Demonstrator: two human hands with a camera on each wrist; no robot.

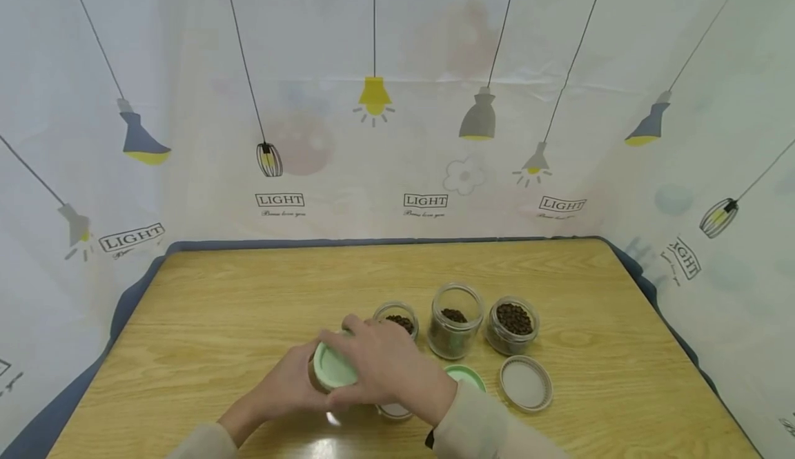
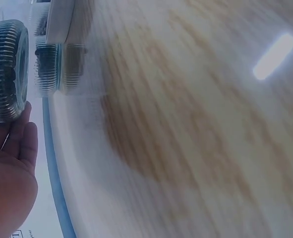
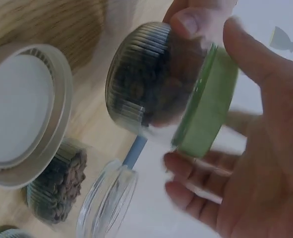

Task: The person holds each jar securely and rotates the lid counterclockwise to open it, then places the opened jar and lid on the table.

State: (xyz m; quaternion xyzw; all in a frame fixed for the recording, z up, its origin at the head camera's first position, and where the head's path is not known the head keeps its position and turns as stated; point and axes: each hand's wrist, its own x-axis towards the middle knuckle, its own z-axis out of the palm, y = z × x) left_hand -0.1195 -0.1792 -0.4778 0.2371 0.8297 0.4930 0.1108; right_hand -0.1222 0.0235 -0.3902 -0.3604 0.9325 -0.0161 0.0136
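My left hand (image 1: 295, 383) holds a ribbed glass jar (image 3: 146, 84) of dark coffee beans by its body, tilted above the table. A green lid (image 1: 334, 366) sits on the jar's mouth. Around that lid's rim curl the thumb and fingers of my right hand (image 1: 388, 362); in the right wrist view some lower fingers stand spread off the lid. Only the jar's ribbed base end and part of my left hand (image 2: 10, 173) show in the left wrist view. Partly hidden below my right hand lies a pale lid (image 1: 395, 411).
Three uncovered glass jars with coffee beans stand beyond my hands: a small jar (image 1: 397, 313), a taller jar (image 1: 456, 324) and a short jar (image 1: 513, 324). Before them lie a second green lid (image 1: 467, 376) and a whitish lid (image 1: 526, 384) on the wooden table (image 1: 261, 286).
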